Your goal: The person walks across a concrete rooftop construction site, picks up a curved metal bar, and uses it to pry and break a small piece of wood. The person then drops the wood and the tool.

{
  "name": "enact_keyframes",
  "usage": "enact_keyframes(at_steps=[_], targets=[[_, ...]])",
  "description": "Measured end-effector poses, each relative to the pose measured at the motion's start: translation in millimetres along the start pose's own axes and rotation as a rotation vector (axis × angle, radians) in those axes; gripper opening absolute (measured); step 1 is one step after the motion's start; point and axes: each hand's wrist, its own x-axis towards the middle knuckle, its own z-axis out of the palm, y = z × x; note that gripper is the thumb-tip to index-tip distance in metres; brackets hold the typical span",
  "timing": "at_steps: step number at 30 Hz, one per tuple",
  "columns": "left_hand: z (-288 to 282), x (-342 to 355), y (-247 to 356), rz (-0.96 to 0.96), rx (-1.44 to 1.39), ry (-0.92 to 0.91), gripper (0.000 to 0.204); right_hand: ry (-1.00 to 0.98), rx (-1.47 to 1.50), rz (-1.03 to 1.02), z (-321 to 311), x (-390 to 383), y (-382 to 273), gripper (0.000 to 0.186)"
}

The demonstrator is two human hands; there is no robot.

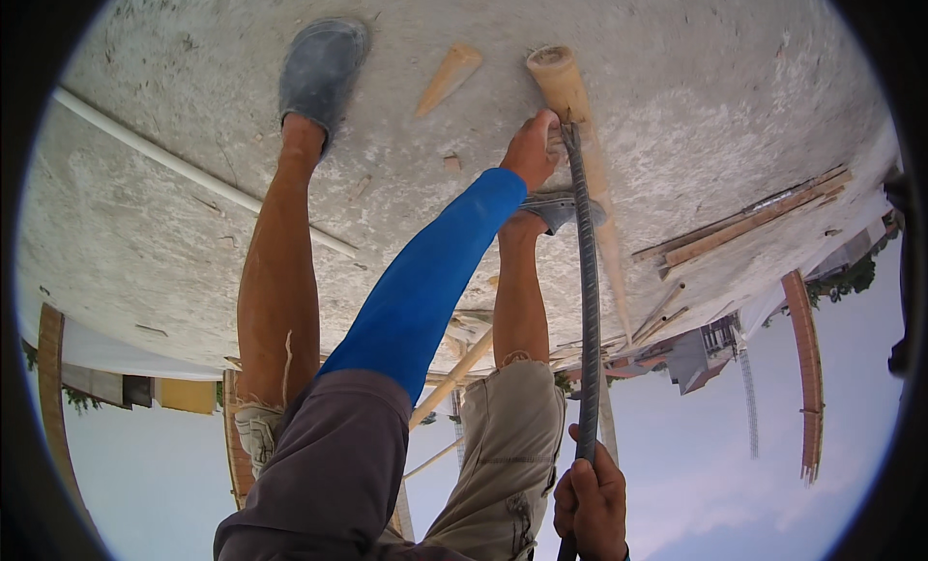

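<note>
A long ribbed steel bar runs up the right side of the head view, its far end resting against a round wooden pole. My right hand is wrapped around the near part of this bar. My left hand, below a blue sleeve, is closed beside the bar's far end and close to the pole. Whatever its fingers hold, if anything, is hidden. The pole lies on the concrete floor, with its cut end at the top of the picture.
A short tapered piece of wood lies left of the pole. My left shoe and right shoe stand on the dusty concrete. A white pipe lies at left, wooden strips at right. Rust-brown uprights stand near the edges.
</note>
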Motion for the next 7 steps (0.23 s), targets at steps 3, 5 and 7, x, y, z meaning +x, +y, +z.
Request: enact_keyframes(at_steps=[3,5,7], targets=[[-2.0,1.7,0.2,-0.01,0.006,-0.018,0.048,0.004,-0.002,0.094,8.2,-8.3,-14.3,0.037],[-0.9,1.6,2.3,-0.047,0.001,-0.033,0.049,0.038,-0.002,0.107,15.1,-11.1,-22.7,0.043],[-1.7,-0.5,1.5,-0.102,0.003,-0.06,0.051,0.061,-0.003,0.111,22.0,-11.8,-30.3,0.047]])
